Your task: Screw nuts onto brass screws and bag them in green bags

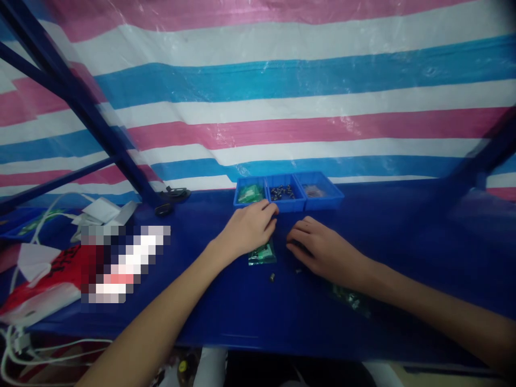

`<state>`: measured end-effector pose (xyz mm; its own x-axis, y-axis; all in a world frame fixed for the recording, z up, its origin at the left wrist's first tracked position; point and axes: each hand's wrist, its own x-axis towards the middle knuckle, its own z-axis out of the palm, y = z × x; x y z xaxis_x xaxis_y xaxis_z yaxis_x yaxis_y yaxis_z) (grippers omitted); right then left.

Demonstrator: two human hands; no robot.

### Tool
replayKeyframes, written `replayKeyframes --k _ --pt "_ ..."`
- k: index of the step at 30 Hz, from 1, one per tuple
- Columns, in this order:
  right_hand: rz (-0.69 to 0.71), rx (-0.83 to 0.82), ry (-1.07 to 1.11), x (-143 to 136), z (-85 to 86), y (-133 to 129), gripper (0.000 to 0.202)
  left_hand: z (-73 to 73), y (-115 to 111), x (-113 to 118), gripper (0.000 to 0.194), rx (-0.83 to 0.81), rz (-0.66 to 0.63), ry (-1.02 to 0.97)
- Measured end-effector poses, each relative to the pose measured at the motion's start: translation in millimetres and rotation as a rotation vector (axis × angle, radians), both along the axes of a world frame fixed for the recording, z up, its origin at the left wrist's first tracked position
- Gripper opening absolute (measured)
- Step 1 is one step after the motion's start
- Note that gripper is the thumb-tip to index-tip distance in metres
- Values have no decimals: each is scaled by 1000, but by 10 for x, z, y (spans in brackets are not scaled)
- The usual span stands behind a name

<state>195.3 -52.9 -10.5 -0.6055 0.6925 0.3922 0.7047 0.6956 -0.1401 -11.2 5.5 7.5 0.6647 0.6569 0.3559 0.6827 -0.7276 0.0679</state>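
"Judging by the bench [193, 317], how far along did you seem?"

"Partway, I'd say. One green packet [263, 255] lay partly hidden by your left hand [250, 227], and a second packet [350, 299] lay partly hidden by your right forearm [403, 287]; both were too blurred to count what they held. A loose screw [272, 277] lay apart from them, and the middle blue bin [286, 205] held plenty of screws [282, 192], so work appeared left over."

"And your grip?"

"Your left fingers were curled, thumb and forefinger just apart; I couldn't tell whether they pinched anything. Your right hand [316, 244] was half-curled near the packets, its fingertips too hidden to tell."
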Motion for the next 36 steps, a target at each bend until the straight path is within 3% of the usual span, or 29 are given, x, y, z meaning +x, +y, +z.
replayKeyframes --k 6,18,25,36 --pt "9 -16 -13 3 -17 6 16 147 81 -193 33 -288 8 235" --pt "12 -16 -30 14 -41 18 14 63 74 -124 9 -408 -68 151" --pt "-1 -36 -22 18 -77 41 13 18 49 -66 7 -299 -104 122" --pt "12 -37 104 7 -74 41 17 -86 -18 49 13 -49 -61 154"
